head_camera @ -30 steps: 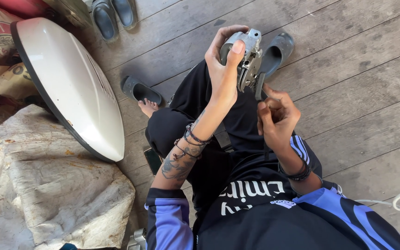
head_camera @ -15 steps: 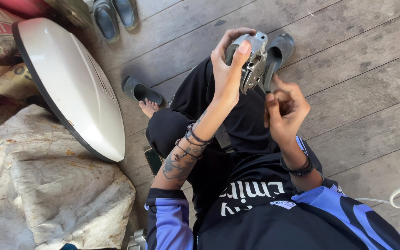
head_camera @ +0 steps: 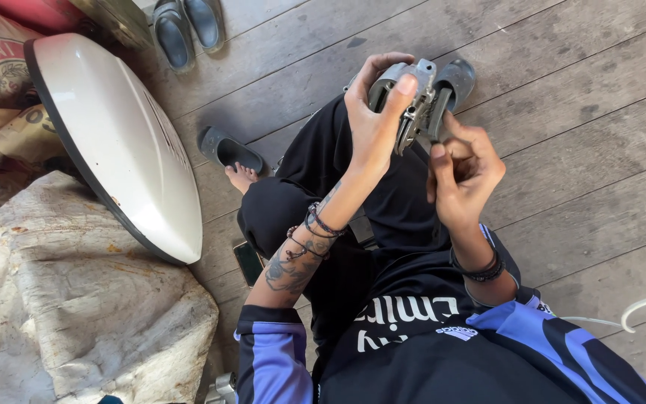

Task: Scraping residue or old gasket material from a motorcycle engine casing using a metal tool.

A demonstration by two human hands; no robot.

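Left hand point(head_camera: 374, 123) wraps grey metal part point(head_camera: 413, 93), grip clamped tight, held up above lap. Right hand point(head_camera: 463, 168) fingertips pinch part's lower right edge. Wooden floor point(head_camera: 577, 150) underneath.

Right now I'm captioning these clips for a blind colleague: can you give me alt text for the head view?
Seen from above, a seated person's left hand grips a grey metal mechanical part while the right hand pinches its lower edge. A white curved panel leans on stained sacks to the left, with grey sandals on the wooden plank floor.
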